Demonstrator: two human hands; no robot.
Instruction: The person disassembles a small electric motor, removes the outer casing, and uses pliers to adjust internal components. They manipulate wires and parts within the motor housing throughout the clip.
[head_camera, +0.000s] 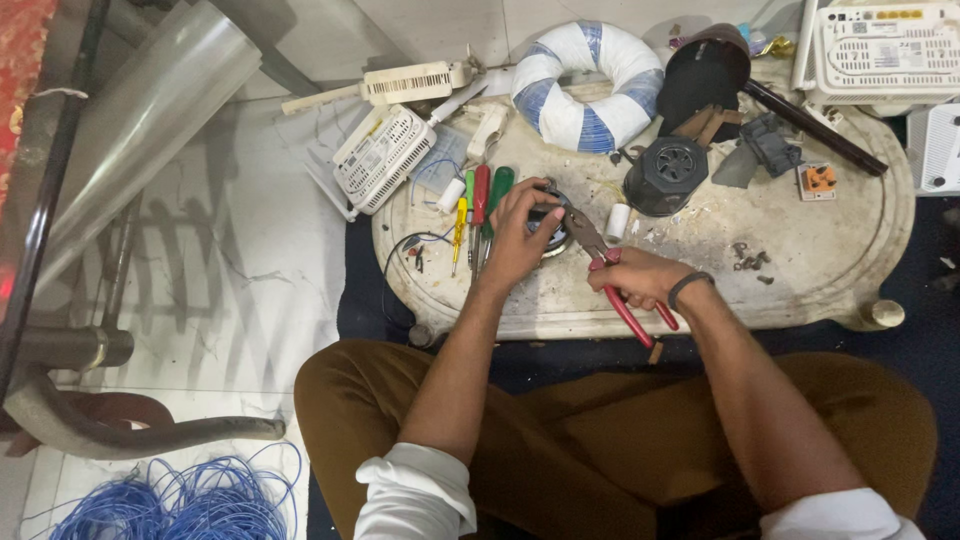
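Observation:
My left hand presses on a small round metal part that lies on a worn white oval board. My right hand grips red-handled pliers, whose jaws reach up-left to the round part's edge. Just left of my left hand lie red, green and yellow screwdrivers. A small white roll stands right of the part. A dark band sits on my right wrist.
A blue-and-white ring of wire, a black round housing, a dark cap, white vented plastic boxes and a white device surround the board. Blue wire is heaped on the tiled floor, beside metal pipes.

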